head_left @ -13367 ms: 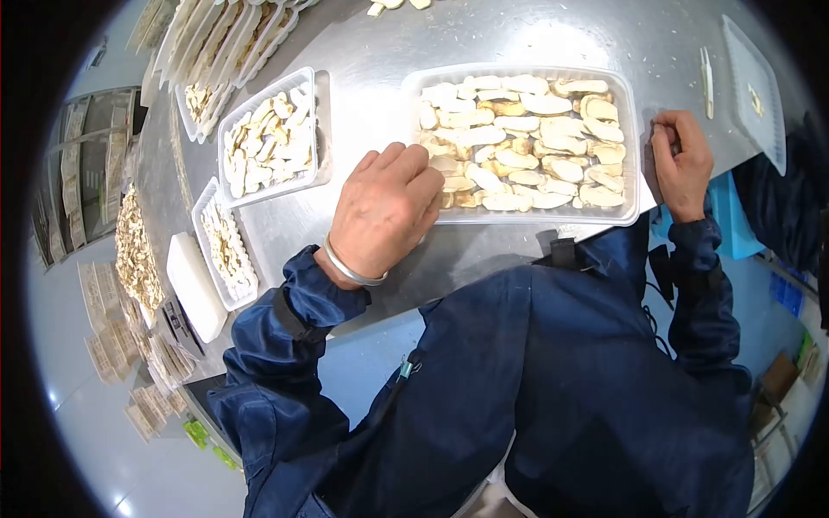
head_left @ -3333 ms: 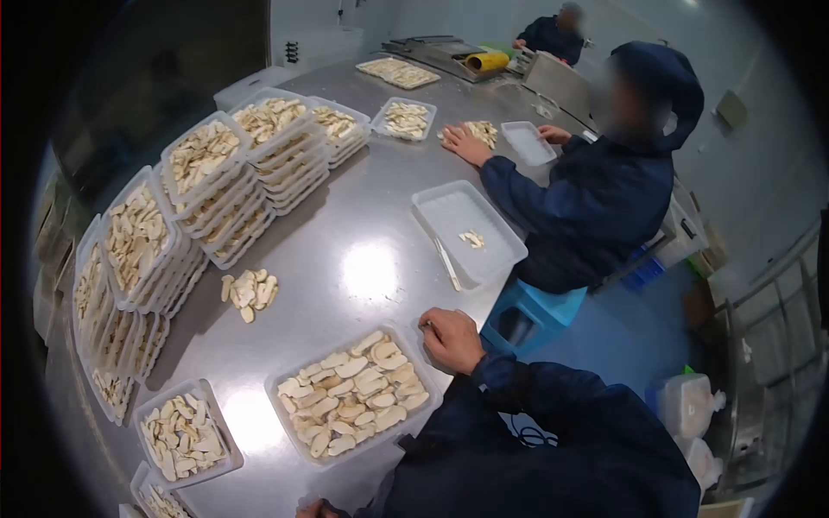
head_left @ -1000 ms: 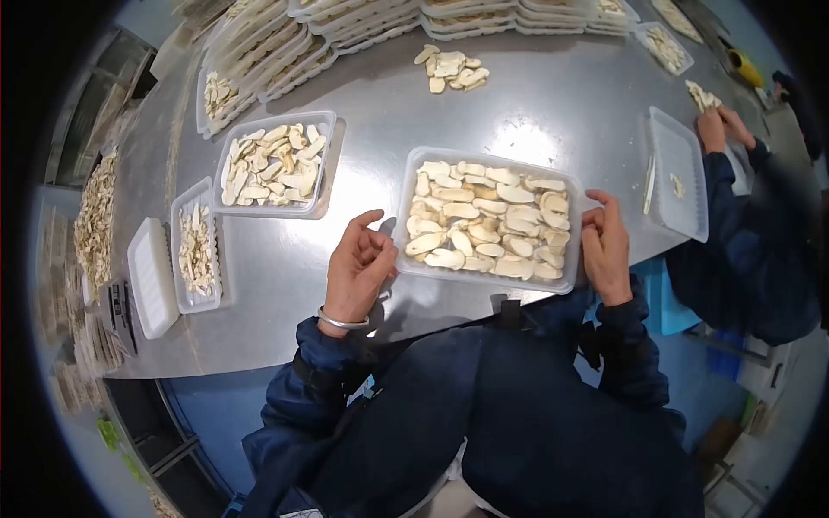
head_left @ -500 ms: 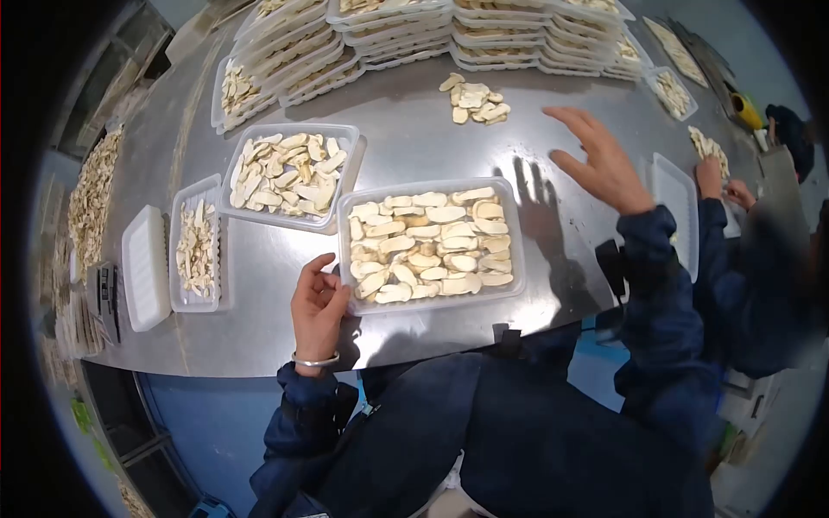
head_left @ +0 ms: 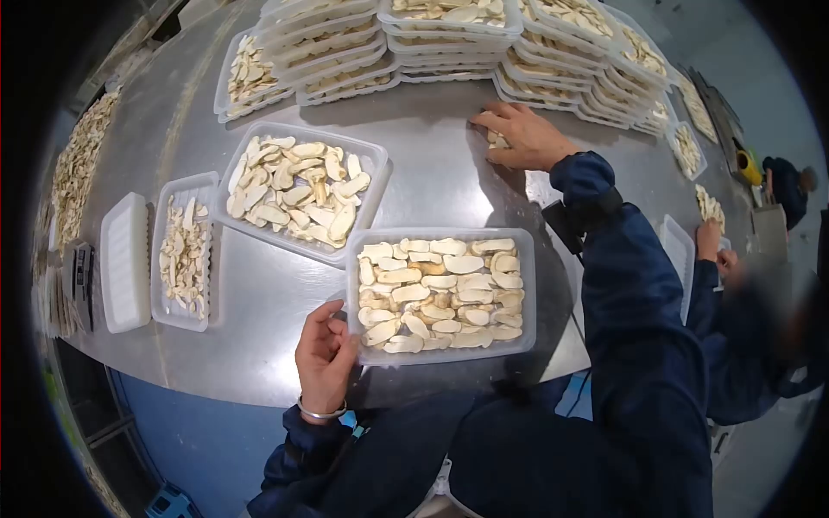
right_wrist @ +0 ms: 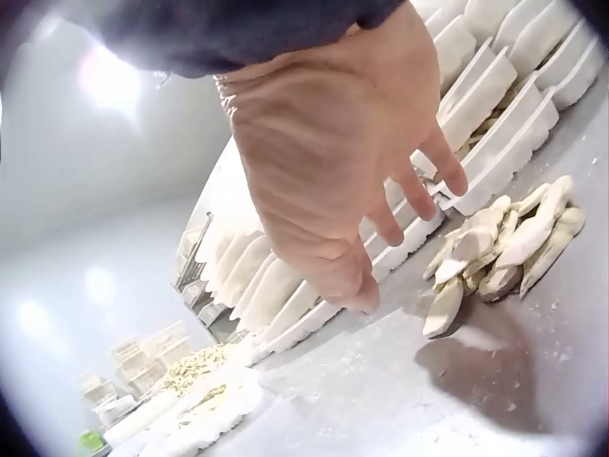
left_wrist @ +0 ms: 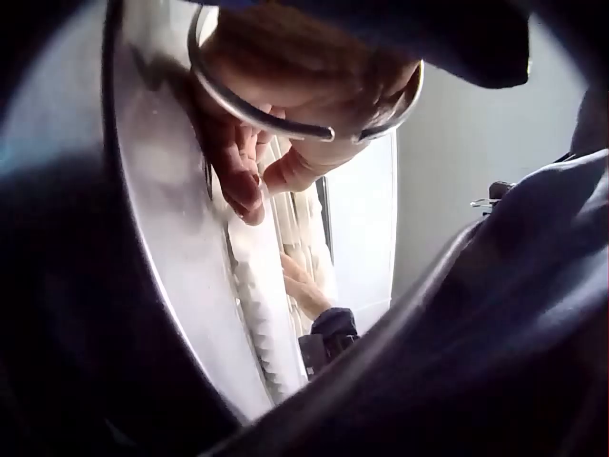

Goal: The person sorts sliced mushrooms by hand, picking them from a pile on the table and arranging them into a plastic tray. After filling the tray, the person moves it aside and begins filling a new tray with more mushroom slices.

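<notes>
A clear plastic tray (head_left: 528, 293) of pale mushroom slices (head_left: 465, 282) laid in rows is in front of the body in the head view. My left hand (head_left: 324, 363), with a bangle on its wrist, is at the tray's left rim. Its thumb tip is at the edge with the other fingers curled, and the left wrist view shows digits on both sides of the white rim. My right hand (head_left: 531, 138) reaches over a small loose pile of mushroom slices (right_wrist: 504, 243) farther back. Its fingers are spread and hold nothing in the right wrist view.
Stacked trays (head_left: 449, 43) of slices line the back of the metal table (head_left: 250, 319). Left of my tray are another filled tray (head_left: 367, 220), a narrow tray (head_left: 203, 259) of small pieces and a white box (head_left: 126, 259). Another person's hand (head_left: 710, 240) is at the right.
The tray has shifted left, close to the neighbouring filled tray. My right hand has left its right side and moved out over the loose slices. My left hand has stayed at the left rim.
</notes>
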